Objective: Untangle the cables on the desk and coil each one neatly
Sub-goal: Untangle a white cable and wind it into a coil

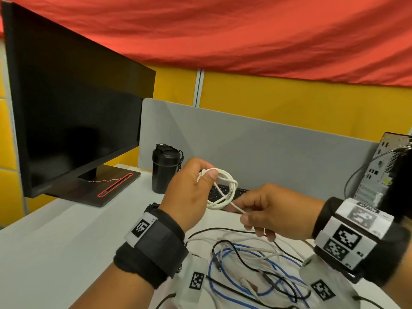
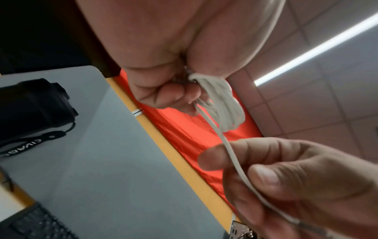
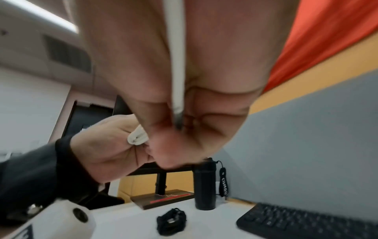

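Cables: one white cable (image 1: 219,189), wound into several loops, is held up above the desk (image 1: 66,237) in my left hand (image 1: 189,192); thumb and fingers are curled tight and pinch the bundle of loops at one side, the rest of the coil hanging free to the right of the hand. My right hand (image 1: 272,210), just beside and slightly lower, pinches the cable's loose tail between thumb and forefinger, remaining fingers curled under; in the right wrist view the tail runs along the palm. Below both hands, on the near right part of the desk, lies the tangle: a blue cable (image 1: 225,270), black cables (image 1: 245,262) and more white ones, crossing over each other. One black cable (image 3: 171,220), already bundled, sits on the desk in front of the black bottle (image 1: 165,168). Keyboard (image 1: 225,194) lies behind the hands, against the grey partition (image 1: 256,143). Monitor (image 1: 66,103) stands far left on its base; computer case (image 1: 379,170) at the far right edge. Open desk surface to the left of my left wrist; the tangle's far edge lies near my right wrist.
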Tool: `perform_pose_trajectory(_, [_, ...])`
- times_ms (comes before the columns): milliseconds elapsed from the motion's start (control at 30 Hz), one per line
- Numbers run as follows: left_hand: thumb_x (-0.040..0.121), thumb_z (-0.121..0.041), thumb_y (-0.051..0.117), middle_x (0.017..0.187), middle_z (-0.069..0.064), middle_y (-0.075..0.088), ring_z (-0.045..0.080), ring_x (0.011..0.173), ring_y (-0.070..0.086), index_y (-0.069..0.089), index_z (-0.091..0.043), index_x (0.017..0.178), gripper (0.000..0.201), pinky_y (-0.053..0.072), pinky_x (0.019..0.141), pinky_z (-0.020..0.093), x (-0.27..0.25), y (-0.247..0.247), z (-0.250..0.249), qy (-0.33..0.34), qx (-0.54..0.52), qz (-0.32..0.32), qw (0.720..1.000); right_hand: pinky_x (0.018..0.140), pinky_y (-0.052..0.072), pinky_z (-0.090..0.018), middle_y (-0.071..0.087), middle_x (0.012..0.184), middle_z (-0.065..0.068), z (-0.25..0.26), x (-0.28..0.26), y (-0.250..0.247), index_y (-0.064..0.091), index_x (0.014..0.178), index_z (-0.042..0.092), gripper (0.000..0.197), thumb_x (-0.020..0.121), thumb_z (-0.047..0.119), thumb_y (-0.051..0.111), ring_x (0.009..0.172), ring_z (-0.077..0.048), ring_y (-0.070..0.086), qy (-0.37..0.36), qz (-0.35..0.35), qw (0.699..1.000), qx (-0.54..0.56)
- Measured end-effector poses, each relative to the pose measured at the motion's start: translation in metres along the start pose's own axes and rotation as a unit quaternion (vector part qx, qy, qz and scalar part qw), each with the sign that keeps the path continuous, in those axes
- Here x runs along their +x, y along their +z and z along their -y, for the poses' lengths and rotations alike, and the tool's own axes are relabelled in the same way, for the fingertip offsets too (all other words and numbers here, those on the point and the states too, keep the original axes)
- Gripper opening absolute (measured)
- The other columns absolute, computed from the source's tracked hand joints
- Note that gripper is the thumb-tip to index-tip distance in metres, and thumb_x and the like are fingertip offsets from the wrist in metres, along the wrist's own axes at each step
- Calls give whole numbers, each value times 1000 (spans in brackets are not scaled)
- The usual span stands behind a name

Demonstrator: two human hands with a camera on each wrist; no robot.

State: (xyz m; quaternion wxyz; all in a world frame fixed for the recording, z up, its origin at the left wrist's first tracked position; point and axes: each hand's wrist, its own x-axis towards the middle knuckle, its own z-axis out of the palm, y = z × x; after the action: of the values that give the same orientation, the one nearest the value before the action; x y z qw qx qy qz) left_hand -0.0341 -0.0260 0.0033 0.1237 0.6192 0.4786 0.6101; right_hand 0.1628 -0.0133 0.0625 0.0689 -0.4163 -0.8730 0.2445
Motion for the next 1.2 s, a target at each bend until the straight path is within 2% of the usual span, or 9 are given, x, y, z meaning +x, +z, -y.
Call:
perform_pose_trajectory(200, [97, -24, 62, 92, -6, 65, -6, 84, 57, 64, -22, 97, 3, 43, 66, 4, 2, 5, 7, -59, -35, -67, 995, 65, 48, -17, 66, 85, 20, 19, -11, -19, 65, 103, 38, 16, 88, 36, 65, 76, 0, 61, -136, -334, 924, -123])
perform_pose_trajectory(400, [93, -17, 65, 90, 2, 74, 2, 70, 68, 69, -16, 98, 6, 51, 59, 14, -4, 16, -6, -148, -276, -68, 947, 62, 56, -37, 70, 87, 5, 34, 8, 24, 42, 103, 31, 19, 93, 41, 54, 71, -18, 64, -101, -303, 919, -231])
perform_pose_trajectory(533, [92, -9, 63, 81, 9, 72, 12, 62, 66, 66, -5, 103, 12, 55, 59, 28, -3, 13, -9, -217, -450, -24, 866, 36, 20, -20, 44, 51, 8, 34, 15, 35, 36, 96, 25, 31, 85, 26, 65, 38, -19, 40, -61, -374, 854, -355])
perform_pose_trajectory(667, [88, -5, 65, 85, 13, 71, 16, 69, 62, 66, -6, 96, 7, 56, 64, 27, -2, 14, -4, -235, -478, 10, 846, 47, 41, -27, 61, 63, 6, 37, 24, 13, 49, 93, 27, 20, 82, 21, 65, 56, -16, 57, -22, -315, 944, -95])
perform_pose_trajectory(767, [75, -16, 71, 87, 10, 72, 15, 71, 60, 64, -10, 93, 21, 54, 67, 28, -1, 11, -2, -181, -441, 34, 878, 45, 36, -22, 55, 56, -1, 37, 19, -15, 60, 81, 21, 17, 82, 3, 59, 46, -12, 45, 11, -231, 891, 391])
perform_pose_trajectory(833, [81, -14, 71, 86, 8, 72, 15, 70, 63, 62, -12, 98, 20, 54, 63, 30, 0, 8, -2, -138, -376, 56, 914, 55, 38, -27, 51, 56, -1, 31, 13, -28, 62, 86, 21, 19, 87, 3, 54, 48, -13, 43, -9, -166, 845, 508])
perform_pose_trajectory(967, [95, -7, 62, 86, 4, 70, 18, 74, 70, 61, -32, 114, 31, 59, 73, 40, -2, 9, -4, -60, -162, 137, 975, 61, 39, -31, 57, 59, 1, 34, 14, -34, 60, 94, 19, 17, 91, 3, 58, 54, -11, 51, -41, -212, 921, 325])
perform_pose_trajectory(1100, [85, -35, 74, 74, -17, 66, 3, 62, 59, 64, -28, 89, 13, 49, 59, 20, -4, 7, -9, 18, -10, 126, 992, 50, 43, -25, 60, 60, -1, 47, 16, -24, 61, 95, 16, 10, 93, 6, 62, 48, -11, 53, -66, -236, 957, 152])
perform_pose_trajectory(1200, [86, -39, 73, 66, -1, 62, 18, 59, 56, 58, -22, 77, 24, 50, 56, 36, -4, 6, -9, 50, 23, 80, 995, 47, 41, -25, 62, 61, -1, 54, 15, -24, 62, 97, 16, 8, 91, 10, 65, 45, -10, 48, -42, -252, 953, 164])
